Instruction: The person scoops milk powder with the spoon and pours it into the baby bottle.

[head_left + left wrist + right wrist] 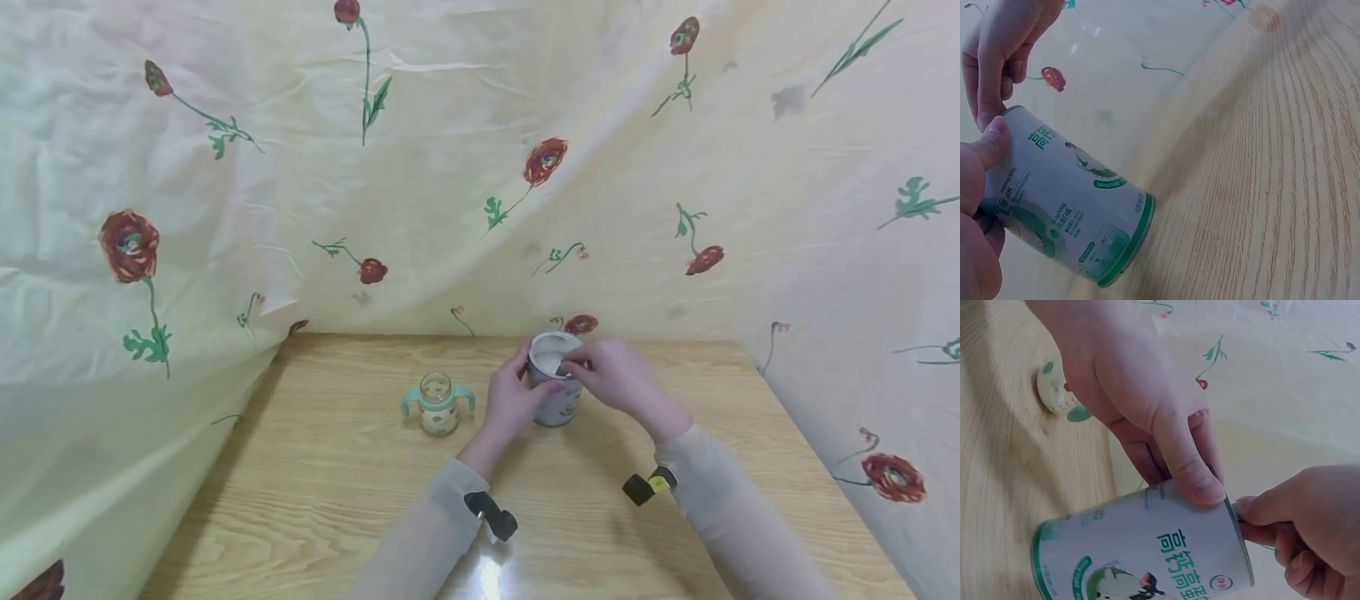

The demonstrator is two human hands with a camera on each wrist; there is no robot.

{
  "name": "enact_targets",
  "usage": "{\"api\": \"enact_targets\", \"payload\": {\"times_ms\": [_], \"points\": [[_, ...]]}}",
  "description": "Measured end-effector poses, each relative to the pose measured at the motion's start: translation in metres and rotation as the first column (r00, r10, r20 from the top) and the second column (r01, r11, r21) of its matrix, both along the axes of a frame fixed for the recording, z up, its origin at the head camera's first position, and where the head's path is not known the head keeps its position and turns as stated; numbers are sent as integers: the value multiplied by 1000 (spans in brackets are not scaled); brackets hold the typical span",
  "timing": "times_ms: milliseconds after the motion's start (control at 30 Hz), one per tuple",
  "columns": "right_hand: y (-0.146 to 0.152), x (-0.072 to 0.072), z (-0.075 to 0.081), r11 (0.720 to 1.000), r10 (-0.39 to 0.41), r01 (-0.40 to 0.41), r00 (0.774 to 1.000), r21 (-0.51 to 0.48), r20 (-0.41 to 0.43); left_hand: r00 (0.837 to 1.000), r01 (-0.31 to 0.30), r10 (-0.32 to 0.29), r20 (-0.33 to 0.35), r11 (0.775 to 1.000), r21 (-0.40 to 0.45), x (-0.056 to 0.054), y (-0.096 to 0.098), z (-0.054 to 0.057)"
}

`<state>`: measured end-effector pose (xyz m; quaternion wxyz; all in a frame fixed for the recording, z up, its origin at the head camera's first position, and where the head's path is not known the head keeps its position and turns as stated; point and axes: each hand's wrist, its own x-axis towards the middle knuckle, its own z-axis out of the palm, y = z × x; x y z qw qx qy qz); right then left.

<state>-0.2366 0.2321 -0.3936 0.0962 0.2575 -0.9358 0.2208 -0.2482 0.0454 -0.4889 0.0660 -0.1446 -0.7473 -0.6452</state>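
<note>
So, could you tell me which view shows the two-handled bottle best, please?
The head view: the bottle stands whole and unobstructed there. The right wrist view shows only part, behind the left hand; the left wrist view shows none.

Can (pixel 1129 540) with green 高钙高蛋 lettering (pixel 1180 559), small "/100g" print (pixel 1059 212)

Left hand (pixel 516 398) curved in a grip, right hand (pixel 624 379) pinching with bent fingers (pixel 588 357), both forearms (pixel 427 533) extended forward.

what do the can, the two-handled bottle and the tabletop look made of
Can: probably metal, smooth printed finish, thin rim. Bottle: clear glass or plastic, see-through at the neck; mint handles likely plastic. Tabletop: wood or laminate, visible grain, glossy glare.
</note>
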Motion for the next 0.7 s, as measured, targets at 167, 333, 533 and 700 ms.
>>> {"api": "enact_targets", "payload": {"times_ms": [167,333,533,700], "points": [[4,8,-12,972,-130,131,991,-194,18,1000,0,0,-5,1000,-16,0,1,0],[8,16,-30,880,-282,269,959,-391,24,1000,-10,10,6,1000,-16,1,2,1],[8,28,-51,698,-379,384,914,-605,142,1000,-7,7,2,1000,-13,3,1,1],[6,36,-65,478,-399,500,856,-722,329,1000,-8,7,-17,1000,-8,2,0,1]]}}
